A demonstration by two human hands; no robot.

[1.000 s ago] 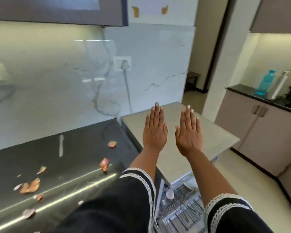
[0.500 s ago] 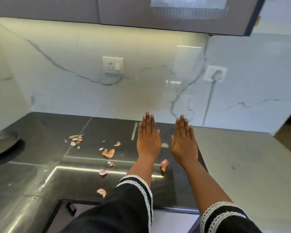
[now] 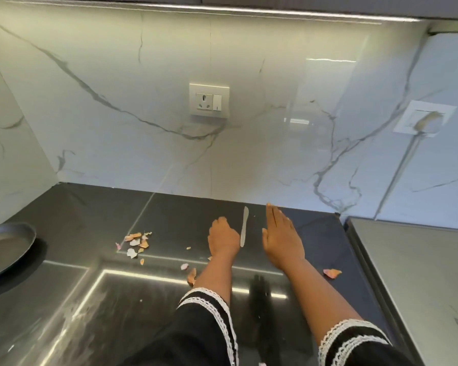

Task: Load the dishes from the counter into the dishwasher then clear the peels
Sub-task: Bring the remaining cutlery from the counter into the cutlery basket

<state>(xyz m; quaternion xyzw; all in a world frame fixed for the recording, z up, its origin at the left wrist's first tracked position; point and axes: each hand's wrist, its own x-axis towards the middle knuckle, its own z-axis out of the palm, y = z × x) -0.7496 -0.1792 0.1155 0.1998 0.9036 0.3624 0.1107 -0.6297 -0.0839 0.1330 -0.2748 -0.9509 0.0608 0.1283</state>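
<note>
Since half a second ago our view has turned left along the counter (image 3: 169,212), and our left hand (image 3: 222,240) has curled its fingers, where both hands were flat before. Now a knife (image 3: 244,228) shows between our hands, near the back edge of the counter, with its blade pointing to the wall. Our left hand is just beside its handle end, fingers bent; we cannot tell if it touches the knife yet. Our right hand (image 3: 282,237) is flat with straight fingers and holds nothing.

We think the step is to take the knife for the dishwasher. To do it well, we should pinch the handle, not the blade, and lift it straight up. A plate (image 3: 8,247) waits at the left edge, and the peels (image 3: 136,240) lie scattered toward the middle and front.
</note>
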